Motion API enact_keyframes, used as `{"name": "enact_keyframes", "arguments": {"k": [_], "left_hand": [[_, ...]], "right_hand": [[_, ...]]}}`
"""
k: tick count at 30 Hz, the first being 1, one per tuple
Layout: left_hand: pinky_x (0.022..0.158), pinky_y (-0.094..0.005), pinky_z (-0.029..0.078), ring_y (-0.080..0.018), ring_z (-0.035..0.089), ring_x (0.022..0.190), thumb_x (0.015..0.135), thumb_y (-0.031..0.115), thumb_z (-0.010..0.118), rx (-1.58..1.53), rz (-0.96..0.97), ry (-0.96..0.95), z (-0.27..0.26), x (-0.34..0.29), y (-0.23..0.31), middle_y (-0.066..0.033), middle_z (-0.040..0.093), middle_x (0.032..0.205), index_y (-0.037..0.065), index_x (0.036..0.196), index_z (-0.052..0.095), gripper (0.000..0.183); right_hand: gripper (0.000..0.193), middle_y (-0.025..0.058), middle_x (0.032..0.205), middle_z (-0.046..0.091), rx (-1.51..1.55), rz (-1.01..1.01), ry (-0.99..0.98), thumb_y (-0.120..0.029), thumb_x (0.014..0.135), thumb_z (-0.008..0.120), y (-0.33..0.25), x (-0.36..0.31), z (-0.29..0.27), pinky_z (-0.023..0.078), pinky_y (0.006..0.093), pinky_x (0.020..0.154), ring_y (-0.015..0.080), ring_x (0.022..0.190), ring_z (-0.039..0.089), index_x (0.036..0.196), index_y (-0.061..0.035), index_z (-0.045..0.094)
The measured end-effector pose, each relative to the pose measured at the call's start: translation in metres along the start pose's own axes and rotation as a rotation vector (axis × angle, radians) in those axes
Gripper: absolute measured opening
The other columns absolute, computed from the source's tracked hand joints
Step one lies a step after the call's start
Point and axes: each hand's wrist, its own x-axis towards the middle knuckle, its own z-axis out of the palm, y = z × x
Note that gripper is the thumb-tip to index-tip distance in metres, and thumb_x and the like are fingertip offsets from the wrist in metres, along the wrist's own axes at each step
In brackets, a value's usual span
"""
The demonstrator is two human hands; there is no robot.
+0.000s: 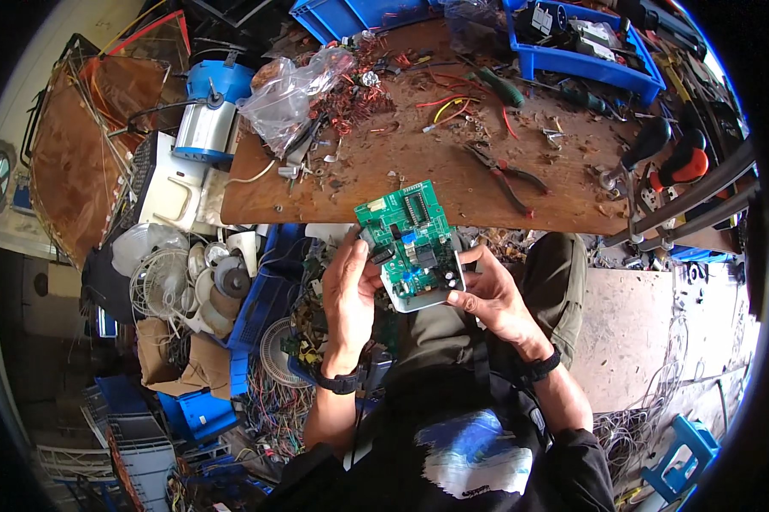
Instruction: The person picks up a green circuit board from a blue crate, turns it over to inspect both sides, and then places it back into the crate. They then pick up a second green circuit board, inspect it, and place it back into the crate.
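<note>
A green circuit board (406, 224) with black, blue and white components sits partly in a light grey casing (420, 300), held between both hands just in front of the workbench edge. My left hand (351, 277) grips its left side, thumb along the edge. On the right, my right hand (489, 294) is closed on the casing's lower right corner, with the thumb at the front rim. Fingertips behind the casing are hidden. Beyond the board, red-and-black handled pliers (510, 177) lie on the wooden bench (316, 192).
On the bench lie a green-handled screwdriver (499, 87), loose wires (449, 107), a plastic bag (295, 98) and a blue tray (585, 64) of parts. Screwdrivers (683, 160) stand in a metal rack at right. Fan parts (164, 282) and blue crates (269, 282) crowd the left.
</note>
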Motion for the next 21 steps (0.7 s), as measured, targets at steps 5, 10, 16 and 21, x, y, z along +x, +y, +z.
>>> {"name": "enact_keyframes", "arguments": {"k": [5,10,16,21], "left_hand": [[0.089,-0.0261,0.052,-0.0111,0.064,0.103,0.097,0.006,0.068,0.271,0.145,0.081,0.0027,-0.0005,0.0041,-0.0093,0.067,0.122,-0.002,0.142,0.050,0.048],[0.083,-0.0238,0.053,-0.0096,0.064,0.101,0.097,0.007,0.069,0.418,0.219,0.108,-0.0028,-0.0019,-0.0014,-0.0068,0.069,0.120,0.000,0.137,0.056,0.043],[0.084,-0.0224,0.053,-0.0072,0.063,0.091,0.094,0.001,0.071,0.389,0.209,0.196,0.0045,-0.0022,0.0007,-0.0064,0.070,0.108,-0.006,0.136,0.056,0.046],[0.089,-0.0237,0.052,-0.0100,0.065,0.099,0.096,0.002,0.069,0.542,0.244,0.256,-0.0035,-0.0035,-0.0029,-0.0088,0.071,0.114,-0.006,0.132,0.061,0.037]], "right_hand": [[0.041,0.0106,0.108,0.071,-0.027,0.002,0.007,-0.001,0.094,0.071,-0.0019,-0.0030,0.0034,0.047,0.0243,0.082,0.0090,0.096,0.060,0.123,-0.0080,0.043],[0.040,0.0105,0.107,0.071,-0.070,-0.019,0.007,0.000,0.094,0.071,0.0039,-0.0027,0.0041,0.048,0.0250,0.082,0.0090,0.096,0.060,0.122,-0.0073,0.043],[0.041,0.0121,0.106,0.071,-0.072,-0.014,0.004,-0.001,0.093,0.073,0.0051,-0.0024,0.0069,0.046,0.0234,0.076,0.0083,0.092,0.060,0.123,-0.0065,0.044],[0.038,0.0110,0.108,0.071,0.014,0.025,-0.067,0.001,0.095,0.069,0.0038,-0.0015,0.0059,0.046,0.0228,0.076,0.0074,0.092,0.060,0.122,-0.0059,0.044]]}}
